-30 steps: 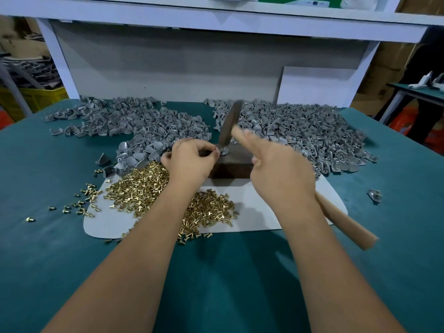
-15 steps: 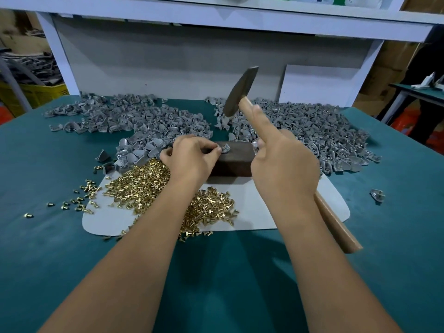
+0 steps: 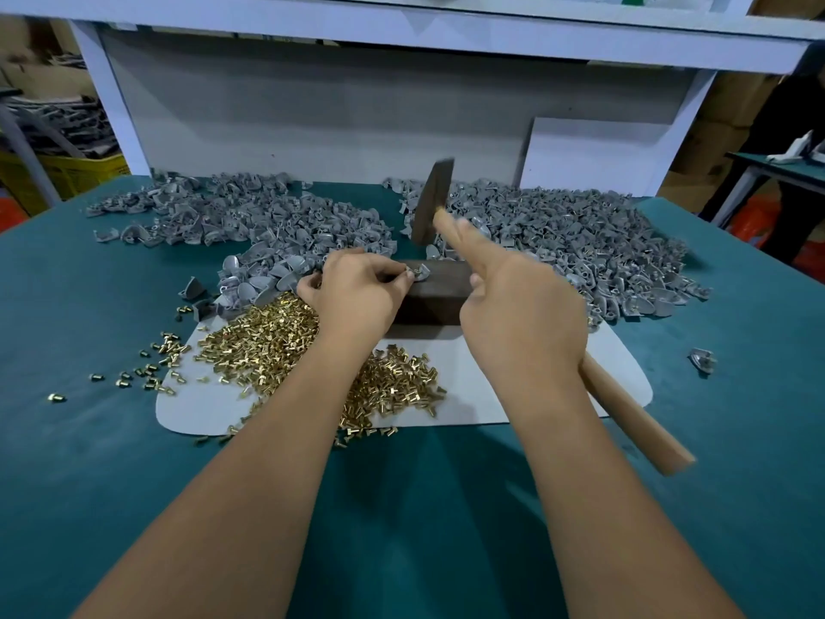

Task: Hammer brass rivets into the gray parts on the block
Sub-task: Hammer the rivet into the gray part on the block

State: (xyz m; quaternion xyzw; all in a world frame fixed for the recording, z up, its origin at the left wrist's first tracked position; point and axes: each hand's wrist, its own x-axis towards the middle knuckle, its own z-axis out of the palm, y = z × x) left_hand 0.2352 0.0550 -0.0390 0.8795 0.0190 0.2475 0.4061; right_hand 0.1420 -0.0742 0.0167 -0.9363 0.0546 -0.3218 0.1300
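A dark block (image 3: 439, 291) stands on a white sheet (image 3: 513, 395) at the table's middle. On its top left lies a gray part (image 3: 421, 272) with a brass rivet in it, pinched by my left hand (image 3: 357, 293). My right hand (image 3: 522, 319) grips a wooden-handled hammer (image 3: 634, 417), index finger stretched along the handle. The blurred hammer head (image 3: 432, 201) hangs a little above the block. Brass rivets (image 3: 277, 346) lie heaped on the sheet under my left forearm.
Two wide heaps of gray parts cover the back of the green table, one at the left (image 3: 250, 216) and one at the right (image 3: 571, 243). Loose rivets (image 3: 147, 373) scatter left of the sheet. A single gray part (image 3: 702, 360) lies at the right. A white shelf frame (image 3: 402, 33) rises behind.
The hammer rose from the block and has come partway down again, its head blurred. My left hand stays on the part.
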